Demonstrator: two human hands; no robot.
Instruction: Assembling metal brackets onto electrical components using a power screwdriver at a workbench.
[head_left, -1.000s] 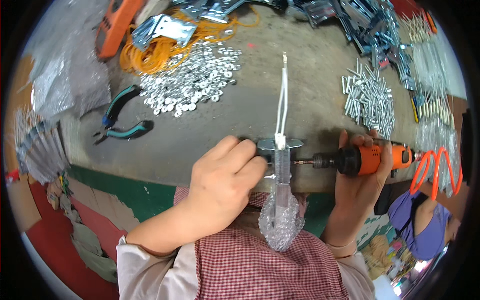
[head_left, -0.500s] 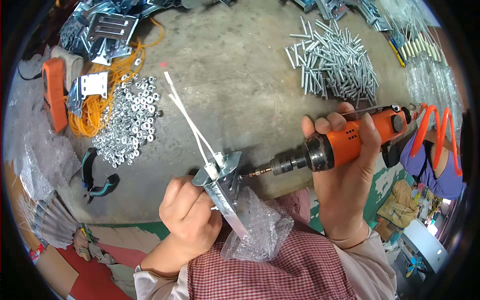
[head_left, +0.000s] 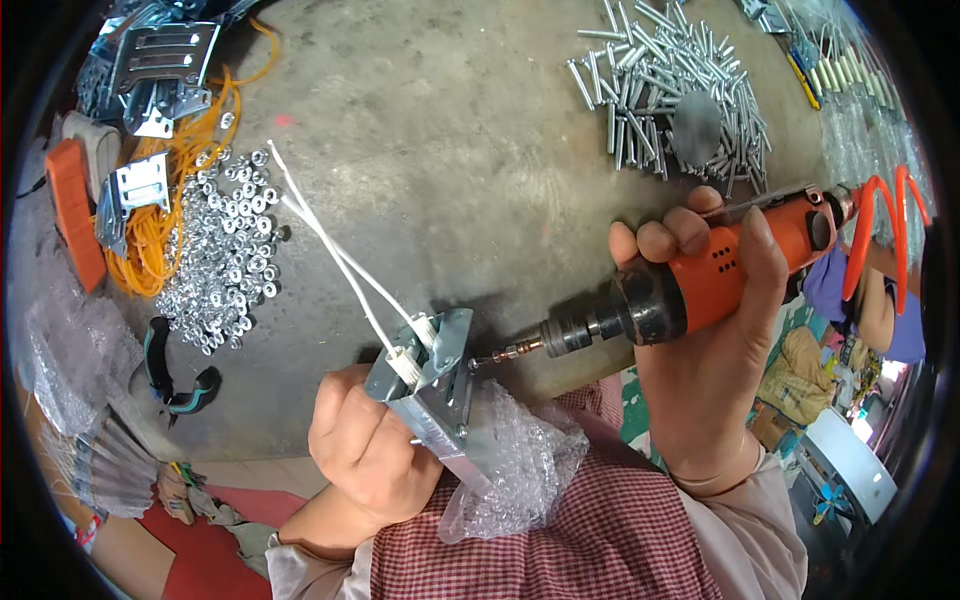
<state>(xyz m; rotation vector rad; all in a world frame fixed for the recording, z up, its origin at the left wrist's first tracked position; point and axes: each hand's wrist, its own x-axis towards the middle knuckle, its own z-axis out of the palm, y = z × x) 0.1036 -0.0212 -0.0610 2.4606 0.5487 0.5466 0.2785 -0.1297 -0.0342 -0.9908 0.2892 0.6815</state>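
My left hand (head_left: 368, 445) is closed around a metal bracket (head_left: 440, 420) above my lap. Two white ceramic pieces (head_left: 405, 367) sit in its upper end, and two white wires (head_left: 322, 232) rise from them and cross. In my right hand (head_left: 700, 370) lies an orange power screwdriver (head_left: 715, 280), its fingers wrapped round the body. The bit (head_left: 510, 350) points left, its tip at the bracket's right side; I cannot tell whether they touch. Crumpled bubble wrap (head_left: 520, 460) hangs beside the bracket's lower end.
Loose nuts (head_left: 225, 260) lie at left beside orange cord (head_left: 150, 250), metal plates (head_left: 165, 55) and pliers (head_left: 165, 375). A heap of long screws (head_left: 640, 75) is at far right. A red coiled hose (head_left: 872, 235) runs off the screwdriver, near another person's purple clothing (head_left: 905, 325).
The view has shifted, so the table's things sit farther left. The bracket has turned slightly in my left hand, its ceramic end now farther left. Both hands keep their holds.
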